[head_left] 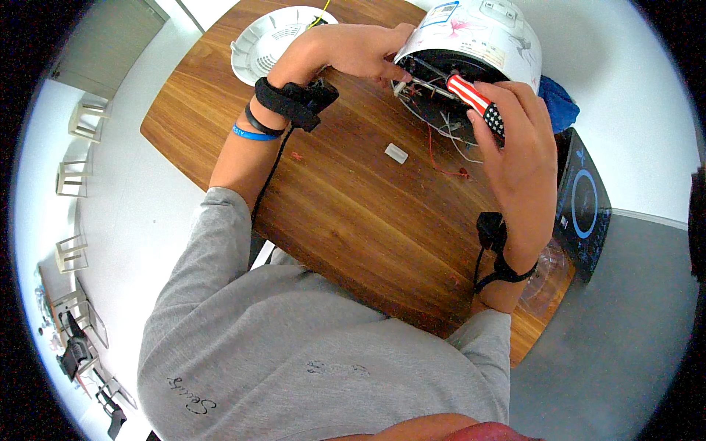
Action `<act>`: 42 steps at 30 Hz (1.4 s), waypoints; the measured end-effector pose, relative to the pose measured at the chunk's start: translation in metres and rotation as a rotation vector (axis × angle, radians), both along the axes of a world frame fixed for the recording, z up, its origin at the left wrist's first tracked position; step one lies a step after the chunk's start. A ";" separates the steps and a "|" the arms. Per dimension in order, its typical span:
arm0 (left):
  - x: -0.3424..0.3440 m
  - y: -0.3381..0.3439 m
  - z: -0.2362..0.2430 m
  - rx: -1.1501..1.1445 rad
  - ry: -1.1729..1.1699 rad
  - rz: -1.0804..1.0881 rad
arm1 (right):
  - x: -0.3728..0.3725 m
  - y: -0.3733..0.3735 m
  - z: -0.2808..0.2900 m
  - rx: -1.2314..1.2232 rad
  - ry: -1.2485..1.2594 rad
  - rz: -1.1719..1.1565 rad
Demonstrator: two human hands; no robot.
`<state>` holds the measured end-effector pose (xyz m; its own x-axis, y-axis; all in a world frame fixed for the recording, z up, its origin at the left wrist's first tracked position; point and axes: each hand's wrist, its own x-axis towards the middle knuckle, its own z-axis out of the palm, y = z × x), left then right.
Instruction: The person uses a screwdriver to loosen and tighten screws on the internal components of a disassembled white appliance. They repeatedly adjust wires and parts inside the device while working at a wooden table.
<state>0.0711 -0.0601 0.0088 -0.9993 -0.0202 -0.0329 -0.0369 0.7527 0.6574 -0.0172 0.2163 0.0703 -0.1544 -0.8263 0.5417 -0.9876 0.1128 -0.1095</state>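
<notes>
A white rice cooker (478, 33) with a printed flower pattern lies on its side, its open underside turned toward me. Wires and dark metal parts show inside. My right hand (515, 132) grips a screwdriver (476, 101) by its red-and-white-striped, starred handle, the shaft reaching into the underside. My left hand (368, 53) holds the cooker at the left edge of the opening, fingers bent over the rim; some fingertips are hidden. A red wire (432, 151) and a pale wire hang out of the opening onto the table.
A round white vented base cover (257, 48) lies at the far left of the wooden table (353, 213). A small whitish plastic piece (396, 153) sits mid-table. To the right are a black induction cooktop (585, 206) and a blue bag (557, 104). Cabled black devices are strapped to both wrists.
</notes>
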 end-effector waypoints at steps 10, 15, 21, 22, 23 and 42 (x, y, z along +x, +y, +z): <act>-0.008 -0.012 -0.014 -0.065 0.024 -0.048 | -0.005 0.009 -0.012 0.081 -0.001 -0.181; -0.010 -0.012 -0.018 -0.123 0.028 -0.028 | 0.008 0.008 0.000 0.179 0.056 -0.265; -0.010 -0.015 -0.019 -0.085 0.011 -0.058 | 0.003 0.003 -0.008 0.133 0.030 -0.218; -0.010 -0.013 -0.017 -0.063 -0.011 -0.049 | 0.002 0.004 -0.008 0.136 0.045 -0.207; -0.007 -0.006 -0.007 -0.035 -0.054 -0.008 | 0.002 0.004 -0.008 0.135 0.062 -0.196; -0.005 -0.011 -0.013 -0.069 -0.018 -0.010 | 0.008 0.003 0.003 0.023 -0.020 -0.090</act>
